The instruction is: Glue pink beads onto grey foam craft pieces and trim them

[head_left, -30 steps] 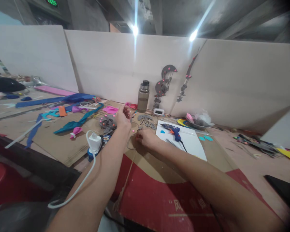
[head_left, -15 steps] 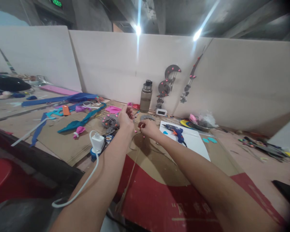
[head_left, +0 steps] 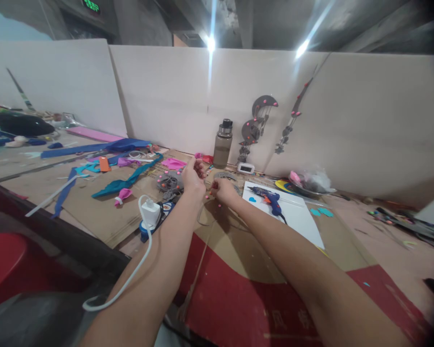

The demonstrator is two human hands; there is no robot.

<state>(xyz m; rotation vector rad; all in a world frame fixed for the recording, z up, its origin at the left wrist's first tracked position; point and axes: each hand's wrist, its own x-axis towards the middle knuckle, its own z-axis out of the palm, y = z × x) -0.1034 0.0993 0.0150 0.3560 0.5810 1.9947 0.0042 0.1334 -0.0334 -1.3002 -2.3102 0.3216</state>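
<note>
My left hand [head_left: 195, 177] is raised over the cardboard [head_left: 231, 250] with its fingers curled in. Close to its right, my right hand [head_left: 224, 190] has thumb and fingers pinched together; whatever sits in either grip is too small or hidden to name. Below them a thin grey strand [head_left: 199, 217] curves over the cardboard, near small pink dots [head_left: 207, 196]. A grey round piece with pink dots [head_left: 166, 180] lies left of my left hand, and another grey piece [head_left: 226, 177] shows partly behind my right hand.
A blue glue gun [head_left: 269, 198] rests on white paper [head_left: 296, 217] to the right. Behind stand a water bottle [head_left: 223, 144] and a small white clock [head_left: 246, 168]. A white charger [head_left: 151, 212] with its cable lies by my left forearm. Grey moon-shaped hangings [head_left: 264, 103] are against the white board.
The whole view has shifted slightly, so things appear a little farther right. Both hands stay close together over the cardboard, with the right fingers slightly nearer the left hand.
</note>
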